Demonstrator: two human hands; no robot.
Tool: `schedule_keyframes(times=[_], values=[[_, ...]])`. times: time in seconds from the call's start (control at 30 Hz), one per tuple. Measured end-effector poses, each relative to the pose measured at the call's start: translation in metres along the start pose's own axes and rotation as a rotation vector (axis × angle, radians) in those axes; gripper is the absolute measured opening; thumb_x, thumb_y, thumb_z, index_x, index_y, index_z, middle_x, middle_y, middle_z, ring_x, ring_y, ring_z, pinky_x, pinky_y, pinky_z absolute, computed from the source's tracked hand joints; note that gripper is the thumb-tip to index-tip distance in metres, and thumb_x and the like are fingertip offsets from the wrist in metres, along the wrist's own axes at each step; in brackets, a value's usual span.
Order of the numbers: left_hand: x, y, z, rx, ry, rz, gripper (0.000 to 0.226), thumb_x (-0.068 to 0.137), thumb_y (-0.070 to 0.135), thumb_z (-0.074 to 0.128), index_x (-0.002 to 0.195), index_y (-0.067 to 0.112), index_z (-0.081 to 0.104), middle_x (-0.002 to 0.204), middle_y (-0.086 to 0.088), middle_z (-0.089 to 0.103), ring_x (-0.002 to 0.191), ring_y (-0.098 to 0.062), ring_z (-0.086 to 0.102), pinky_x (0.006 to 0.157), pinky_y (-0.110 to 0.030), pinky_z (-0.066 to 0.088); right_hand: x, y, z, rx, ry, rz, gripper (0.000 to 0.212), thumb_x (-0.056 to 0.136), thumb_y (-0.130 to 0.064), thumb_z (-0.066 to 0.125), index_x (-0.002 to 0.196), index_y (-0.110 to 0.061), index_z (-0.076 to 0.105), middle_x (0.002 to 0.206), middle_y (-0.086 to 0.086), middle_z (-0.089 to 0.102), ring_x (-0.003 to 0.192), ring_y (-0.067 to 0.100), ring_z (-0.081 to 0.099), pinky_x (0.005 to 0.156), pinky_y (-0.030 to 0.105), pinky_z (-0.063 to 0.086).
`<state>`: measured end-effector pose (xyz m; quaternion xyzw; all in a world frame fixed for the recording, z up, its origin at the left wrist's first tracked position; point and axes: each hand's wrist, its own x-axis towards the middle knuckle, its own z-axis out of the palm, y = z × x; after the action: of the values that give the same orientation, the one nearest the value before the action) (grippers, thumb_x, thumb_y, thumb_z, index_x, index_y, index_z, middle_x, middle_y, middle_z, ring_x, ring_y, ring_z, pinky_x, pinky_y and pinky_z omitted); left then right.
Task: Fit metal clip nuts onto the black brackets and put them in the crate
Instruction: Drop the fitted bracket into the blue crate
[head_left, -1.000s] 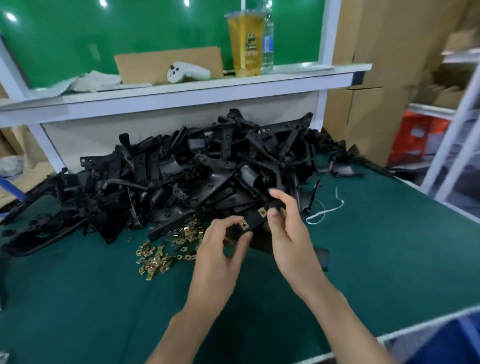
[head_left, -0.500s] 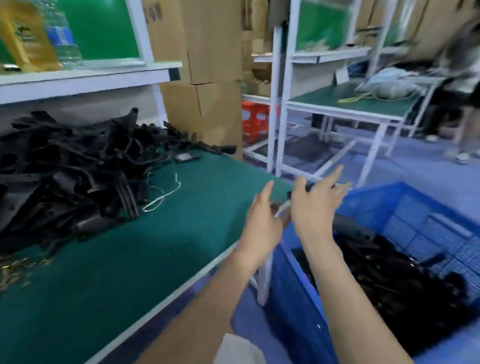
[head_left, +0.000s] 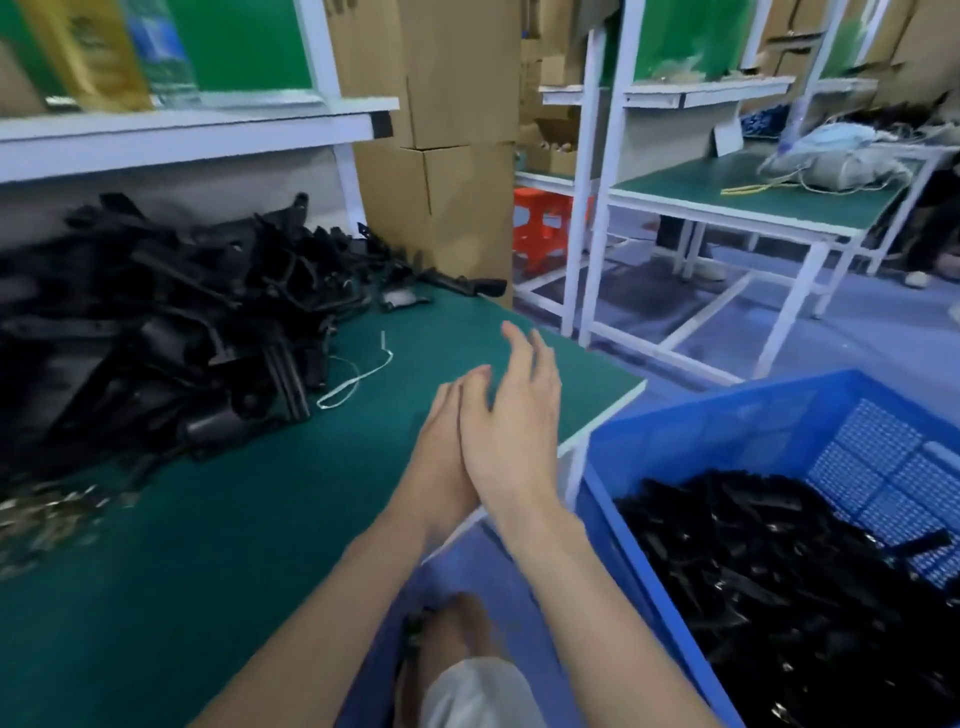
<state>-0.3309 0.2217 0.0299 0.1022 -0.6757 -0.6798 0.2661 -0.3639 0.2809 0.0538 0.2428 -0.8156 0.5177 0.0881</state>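
Your right hand (head_left: 511, 426) hung just left of the crate (head_left: 727, 410), above the edge of the green table (head_left: 208, 597), with its fingers straight and spread and nothing in them. Your left hand (head_left: 441, 447) lay against it on the side away from the crate. Its fingers were also stretched out and it looked empty, though the right hand covered much of it. No bracket was in either hand, so I judged you were between pieces. The crate already held a thick layer of finished brackets (head_left: 779, 597), which hid its floor everywhere but the far corner, where the blue mesh showed. A good share of the work therefore looked done. Well to the left of the crate, a big heap of loose brackets (head_left: 156, 338) lay on the table, so plenty seemed left to fit. Farther still from the crate, at the frame's left edge, lay the clip nuts (head_left: 47, 512), only a pale, smeared scatter. Blur made it impossible to tell whether the pieces in the crate carried clips. The crate's near and right sides were cut off by the frame, as was the heap's far-left end, so neither count could be judged fully. A white cord (head_left: 353, 379) lay between the heap and the crate.
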Motion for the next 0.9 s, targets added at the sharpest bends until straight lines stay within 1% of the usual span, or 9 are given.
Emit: schedule_keyframes(times=[0.1,0.17,0.2,0.27,0.37,0.43,0.57,0.77,0.9], values=[[-0.020,0.010,-0.087,0.158,0.075,-0.059,0.009,0.105,0.010,0.047,0.112,0.006,0.052,0.090,-0.006,0.047,0.073,-0.017,0.050,0.066,-0.025,0.048,-0.020,-0.038,0.061,0.057,-0.195,-0.143,0.052,0.103,-0.020,0.042,0.154,-0.023,0.031,0.162,0.001,0.026,0.152,0.018,0.014,0.124,0.041,0.017],[-0.043,0.011,-0.148,0.404,0.204,-0.097,0.027,0.102,0.015,0.058,0.127,0.006,0.054,0.114,0.003,0.058,0.097,-0.014,0.060,0.081,-0.021,0.051,-0.038,-0.061,0.101,0.066,-0.329,-0.235,0.051,0.104,-0.022,0.043,0.154,-0.022,0.033,0.161,0.002,0.029,0.151,0.019,0.018,0.123,0.042,0.021],[-0.058,0.011,-0.177,0.699,0.268,-0.072,0.042,0.099,0.016,0.063,0.138,0.012,0.051,0.130,0.009,0.053,0.116,-0.011,0.055,0.095,-0.019,0.046,-0.047,-0.071,0.119,0.069,-0.394,-0.268,0.050,0.104,-0.023,0.043,0.153,-0.021,0.033,0.160,0.002,0.031,0.151,0.020,0.020,0.122,0.042,0.023],[-0.092,0.007,-0.230,1.202,0.374,-0.009,0.058,0.094,0.019,0.069,0.146,0.013,0.046,0.143,-0.002,0.046,0.132,-0.020,0.045,0.108,-0.032,0.041,-0.063,-0.084,0.153,0.039,-0.502,-0.318,0.050,0.105,-0.025,0.044,0.153,-0.021,0.032,0.158,0.003,0.034,0.149,0.021,0.024,0.121,0.041,0.026],[-0.134,0.004,-0.287,1.444,0.556,-0.107,0.063,0.090,0.033,0.072,0.142,0.007,0.052,0.135,-0.015,0.055,0.126,-0.037,0.051,0.109,-0.051,0.042,-0.082,-0.092,0.195,-0.041,-0.609,-0.390,0.053,0.104,-0.026,0.047,0.154,-0.019,0.030,0.155,0.004,0.038,0.146,0.021,0.030,0.119,0.038,0.030],[-0.147,0.005,-0.315,1.516,0.646,-0.276,0.072,0.089,0.050,0.068,0.146,0.010,0.049,0.141,-0.018,0.051,0.134,-0.040,0.043,0.116,-0.056,0.032,-0.090,-0.096,0.219,-0.084,-0.654,-0.435,0.055,0.105,-0.028,0.048,0.155,-0.019,0.028,0.157,0.004,0.035,0.147,0.021,0.029,0.119,0.038,0.030],[-0.143,0.003,-0.349,1.419,0.686,-0.528,0.091,0.087,0.078,0.041,0.158,0.023,0.026,0.164,-0.015,0.022,0.153,-0.036,0.013,0.124,-0.055,0.010,-0.092,-0.109,0.257,-0.154,-0.612,-0.543,0.054,0.106,-0.032,0.045,0.156,-0.018,0.029,0.157,0.006,0.036,0.146,0.023,0.032,0.118,0.037,0.031],[-0.116,-0.003,-0.373,1.417,0.564,-0.402,0.071,0.094,0.066,0.044,0.152,0.027,0.038,0.154,-0.001,0.043,0.144,-0.024,0.034,0.121,-0.043,0.022,-0.081,-0.122,0.292,-0.204,-0.561,-0.697,0.054,0.105,-0.038,0.047,0.154,-0.018,0.035,0.154,0.009,0.043,0.143,0.027,0.038,0.118,0.045,0.031],[-0.112,-0.005,-0.379,1.387,0.546,-0.305,0.061,0.094,0.057,0.054,0.146,0.027,0.049,0.144,-0.001,0.054,0.134,-0.026,0.045,0.115,-0.043,0.032,-0.074,-0.125,0.303,-0.215,-0.573,-0.735,0.034,0.106,-0.034,0.047,0.137,-0.024,0.058,0.139,0.001,0.057,0.133,0.025,0.048,0.116,0.046,0.032]])
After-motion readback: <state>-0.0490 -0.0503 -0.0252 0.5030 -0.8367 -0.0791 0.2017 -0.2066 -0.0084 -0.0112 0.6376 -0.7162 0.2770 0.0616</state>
